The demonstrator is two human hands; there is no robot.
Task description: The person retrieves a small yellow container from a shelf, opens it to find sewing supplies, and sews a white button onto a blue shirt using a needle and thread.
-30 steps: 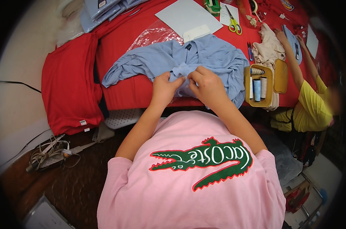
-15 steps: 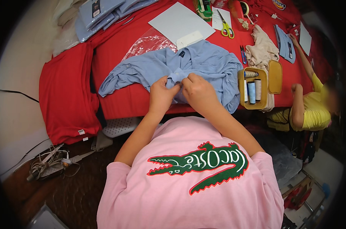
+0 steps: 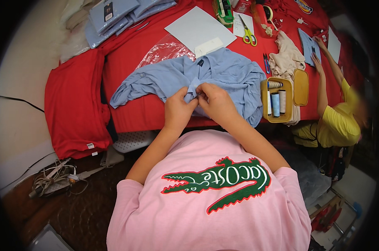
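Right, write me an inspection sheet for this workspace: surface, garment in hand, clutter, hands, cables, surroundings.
Surface: red cloth, partly covered.
Garment in hand: blue shirt, spread out and rumpled.
Clutter: scissors, snips, pale sheet and clear plastic; open yellow box holding thread spools.
Hands: left hand and right hand pinch the shirt's front, close together.
Cables: tangled cables at lower left; dark cable along the wall.
Surroundings: co-worker in yellow at right, hands at a folded blue garment; red fabric hanging at left.
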